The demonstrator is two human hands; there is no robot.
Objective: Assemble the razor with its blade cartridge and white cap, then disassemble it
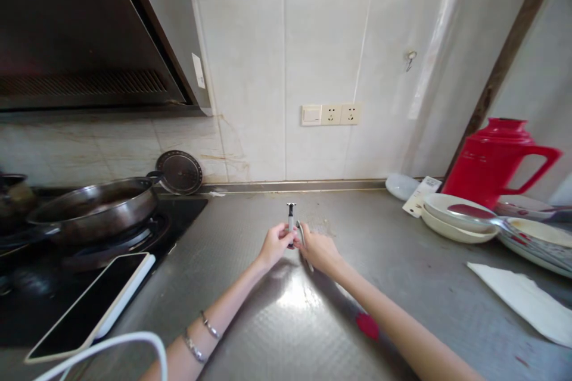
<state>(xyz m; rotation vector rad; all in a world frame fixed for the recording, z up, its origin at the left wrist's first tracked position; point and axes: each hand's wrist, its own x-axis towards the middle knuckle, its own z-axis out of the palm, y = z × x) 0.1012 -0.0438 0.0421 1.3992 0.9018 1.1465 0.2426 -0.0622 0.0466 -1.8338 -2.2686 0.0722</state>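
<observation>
In front of me, over the metal countertop [250,321], my left hand [273,245] pinches a small upright tool [291,231]. It has a grey handle, a black neck and a short T-shaped silver head, like a razor or a peeler; I cannot tell which. My right hand [319,248] is closed around a thin, slightly curved, pale strip-like object [308,262], its kind unclear. The fingertips of both hands meet near the tool's handle, and some are hidden behind it.
At left, a steel pan [102,208] sits on the black stove [179,214], with a phone [93,303] and white cable [129,336] nearer. A red thermos [487,161], stacked dishes [460,229] and white paper [518,294] lie right. The range hood [89,30] overhangs the stove.
</observation>
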